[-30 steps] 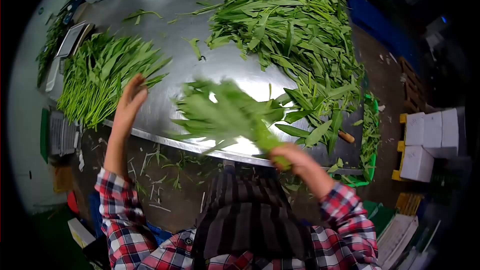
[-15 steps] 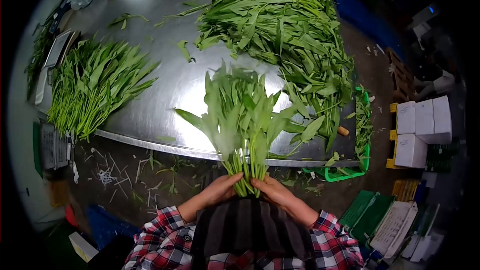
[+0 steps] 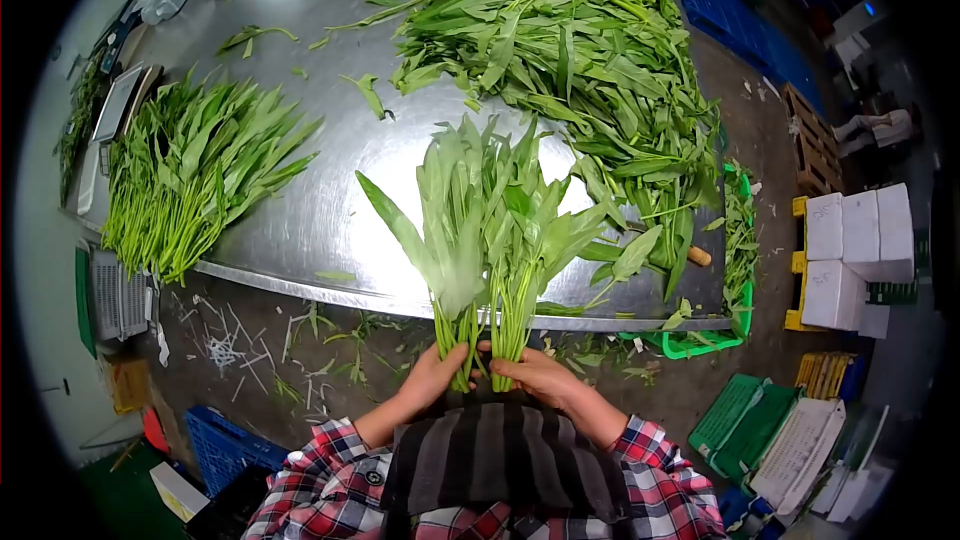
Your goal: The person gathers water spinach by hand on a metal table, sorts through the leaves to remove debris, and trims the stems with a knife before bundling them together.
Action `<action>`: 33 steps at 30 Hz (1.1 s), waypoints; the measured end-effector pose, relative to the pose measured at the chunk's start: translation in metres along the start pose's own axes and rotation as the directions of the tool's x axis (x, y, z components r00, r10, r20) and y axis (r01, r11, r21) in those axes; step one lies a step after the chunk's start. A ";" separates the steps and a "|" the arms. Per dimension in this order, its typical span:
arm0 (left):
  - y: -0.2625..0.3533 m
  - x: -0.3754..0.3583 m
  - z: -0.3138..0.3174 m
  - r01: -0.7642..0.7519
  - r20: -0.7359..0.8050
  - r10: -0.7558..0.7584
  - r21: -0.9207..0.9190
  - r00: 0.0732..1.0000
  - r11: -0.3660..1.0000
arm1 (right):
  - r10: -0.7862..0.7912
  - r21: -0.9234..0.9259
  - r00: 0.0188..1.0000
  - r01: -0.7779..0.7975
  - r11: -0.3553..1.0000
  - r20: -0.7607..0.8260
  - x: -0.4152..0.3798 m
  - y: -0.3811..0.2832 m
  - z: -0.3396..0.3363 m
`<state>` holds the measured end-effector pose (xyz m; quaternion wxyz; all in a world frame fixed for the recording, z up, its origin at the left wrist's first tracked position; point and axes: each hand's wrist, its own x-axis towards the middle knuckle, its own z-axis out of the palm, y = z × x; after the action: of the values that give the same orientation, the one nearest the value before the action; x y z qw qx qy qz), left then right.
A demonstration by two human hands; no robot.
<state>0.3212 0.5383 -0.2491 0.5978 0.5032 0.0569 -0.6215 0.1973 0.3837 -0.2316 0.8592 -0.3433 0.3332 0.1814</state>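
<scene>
My left hand (image 3: 437, 374) is closed around the stems of one bunch of leafy greens (image 3: 449, 230), which look like water spinach. A second bunch (image 3: 522, 230) has its stem ends gripped in my right hand (image 3: 538, 376). Both bunches stand upright side by side at the table's front edge, leaves pointing away from me, with a narrow gap between their stems. A large heap of the same greens (image 3: 570, 50) covers the table's far right. At the left edge lies a neatly aligned pile of greens (image 3: 195, 175).
The metal table (image 3: 290, 240) has a rounded front edge. A wooden handle (image 3: 698, 256) pokes out by the heap. A green crate (image 3: 745, 300) with leaves stands off the right edge. White boxes (image 3: 850, 230) are stacked farther right. Scraps (image 3: 225, 345) litter the floor. Another person (image 3: 880, 130) is at far right.
The single clump between my hands has parted into two bunches, with a gap now showing between the stems. My hands have shifted slightly, and the camera view has moved a little.
</scene>
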 end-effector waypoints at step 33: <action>0.000 -0.013 -0.014 0.054 0.155 0.003 -0.357 0.988 0.932 | -0.096 -0.713 0.995 0.041 0.699 -0.036 -0.004 -0.023 0.019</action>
<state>0.3260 0.5563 -0.2472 0.6744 0.3352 0.1305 -0.6449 0.2153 0.3809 -0.2081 0.6540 -0.6665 0.2544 0.2515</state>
